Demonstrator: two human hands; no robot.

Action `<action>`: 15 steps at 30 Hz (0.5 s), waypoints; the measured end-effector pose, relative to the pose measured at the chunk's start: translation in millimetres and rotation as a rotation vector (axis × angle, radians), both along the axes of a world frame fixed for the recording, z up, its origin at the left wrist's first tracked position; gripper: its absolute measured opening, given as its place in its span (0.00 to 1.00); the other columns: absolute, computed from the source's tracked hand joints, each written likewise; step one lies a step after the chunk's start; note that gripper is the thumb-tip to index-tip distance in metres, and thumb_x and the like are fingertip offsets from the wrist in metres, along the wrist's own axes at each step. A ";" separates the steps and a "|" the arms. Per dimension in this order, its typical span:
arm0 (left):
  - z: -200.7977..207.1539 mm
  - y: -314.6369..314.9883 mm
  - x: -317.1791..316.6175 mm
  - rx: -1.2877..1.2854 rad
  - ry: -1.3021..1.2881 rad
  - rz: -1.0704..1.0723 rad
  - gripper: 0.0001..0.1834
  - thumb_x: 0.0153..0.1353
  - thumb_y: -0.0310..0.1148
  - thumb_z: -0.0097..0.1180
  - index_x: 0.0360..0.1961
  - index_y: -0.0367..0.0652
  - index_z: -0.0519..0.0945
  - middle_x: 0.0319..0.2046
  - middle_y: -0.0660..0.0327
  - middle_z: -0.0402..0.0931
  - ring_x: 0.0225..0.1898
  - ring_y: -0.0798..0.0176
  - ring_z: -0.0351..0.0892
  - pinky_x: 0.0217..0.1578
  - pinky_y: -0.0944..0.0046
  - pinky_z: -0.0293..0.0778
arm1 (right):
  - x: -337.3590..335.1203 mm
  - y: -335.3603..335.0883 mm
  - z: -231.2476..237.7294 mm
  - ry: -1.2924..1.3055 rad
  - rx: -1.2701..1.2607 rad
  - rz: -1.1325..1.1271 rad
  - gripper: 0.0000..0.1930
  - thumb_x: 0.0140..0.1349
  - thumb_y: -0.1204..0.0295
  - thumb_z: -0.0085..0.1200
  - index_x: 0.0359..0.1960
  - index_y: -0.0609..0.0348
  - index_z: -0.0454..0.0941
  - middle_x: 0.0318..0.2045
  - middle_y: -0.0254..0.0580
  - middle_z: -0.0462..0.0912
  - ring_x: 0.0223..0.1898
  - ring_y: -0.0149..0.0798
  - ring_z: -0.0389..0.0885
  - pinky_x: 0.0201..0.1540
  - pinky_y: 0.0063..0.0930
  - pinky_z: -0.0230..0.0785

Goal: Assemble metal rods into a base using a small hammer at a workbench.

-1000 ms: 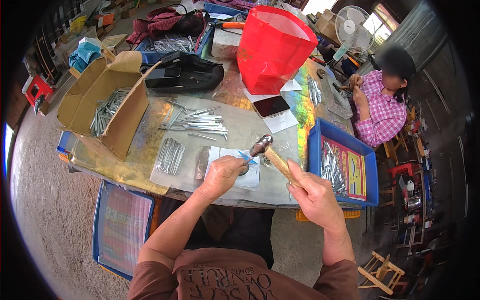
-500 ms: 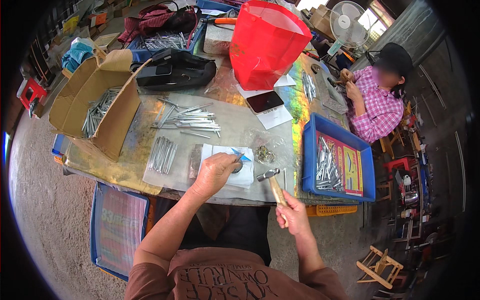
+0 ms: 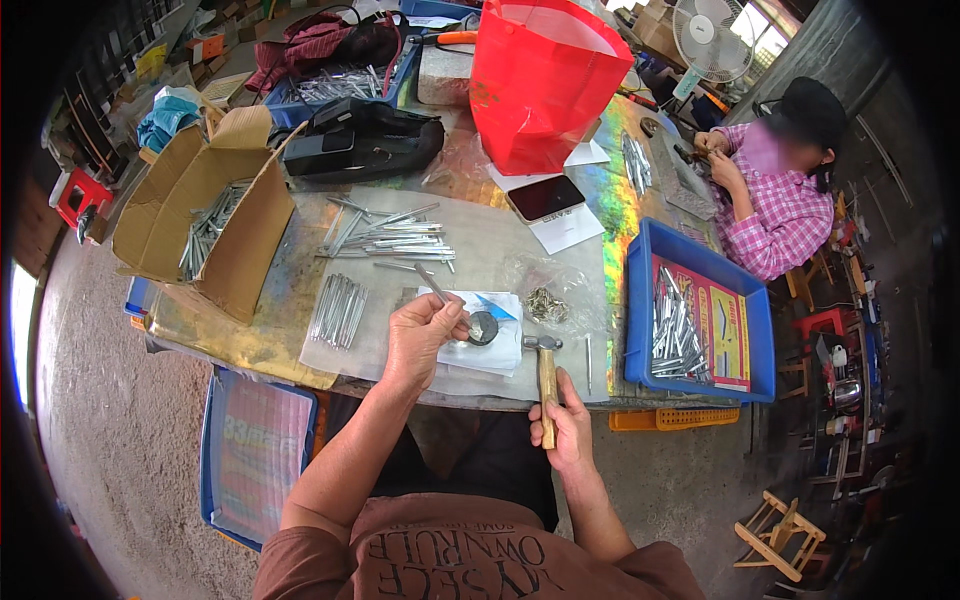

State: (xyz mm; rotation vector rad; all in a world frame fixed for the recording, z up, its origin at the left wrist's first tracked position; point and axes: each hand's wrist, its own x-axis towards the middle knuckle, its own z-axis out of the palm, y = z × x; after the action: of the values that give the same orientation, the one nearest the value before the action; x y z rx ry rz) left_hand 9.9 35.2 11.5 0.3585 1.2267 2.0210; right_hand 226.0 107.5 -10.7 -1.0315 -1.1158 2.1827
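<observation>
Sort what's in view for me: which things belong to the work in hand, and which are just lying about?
Likely in use:
- thin metal rod, in the left hand
- wooden-handled hammer, in the right hand
- dark round block
- loose pile of metal rods

Apparently just lying about:
- red bag
- smartphone
- blue-green cloth or bag

One wooden-handled hammer [image 3: 547,390]; one bright-red bag [image 3: 538,95]; one fan [image 3: 706,45] — metal rods [image 3: 338,312], too many to count.
</observation>
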 end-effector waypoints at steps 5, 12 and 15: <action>-6.8 -6.9 -0.9 0.018 -0.077 0.011 0.08 0.54 0.31 0.52 0.27 0.36 0.72 0.25 0.57 0.74 0.23 0.69 0.73 0.26 0.72 0.71 | -5.6 -2.7 1.2 -0.203 0.241 0.103 0.29 0.58 0.71 0.41 0.61 0.55 0.46 0.17 0.38 0.72 0.13 0.27 0.69 0.15 0.18 0.63; -3.3 -24.5 -3.0 0.007 -0.037 0.034 0.08 0.54 0.31 0.52 0.29 0.35 0.73 0.24 0.58 0.74 0.23 0.69 0.73 0.26 0.73 0.71 | -3.4 1.8 8.8 -0.559 0.644 0.262 0.26 0.58 0.68 0.42 0.58 0.60 0.52 0.18 0.43 0.75 0.19 0.30 0.75 0.23 0.24 0.68; 1.0 -42.8 -14.0 -0.067 0.080 0.041 0.08 0.54 0.31 0.52 0.30 0.35 0.73 0.22 0.59 0.73 0.22 0.70 0.73 0.24 0.74 0.70 | 7.7 13.4 -0.6 -0.611 0.962 0.212 0.21 0.57 0.64 0.43 0.50 0.63 0.65 0.20 0.49 0.77 0.23 0.38 0.78 0.29 0.29 0.68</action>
State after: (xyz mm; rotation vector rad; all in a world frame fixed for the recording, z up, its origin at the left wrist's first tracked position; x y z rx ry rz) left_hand -4.1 -7.6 12.5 0.3884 1.3576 2.0112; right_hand 233.7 120.8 -11.3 -1.1235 -2.2959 1.1253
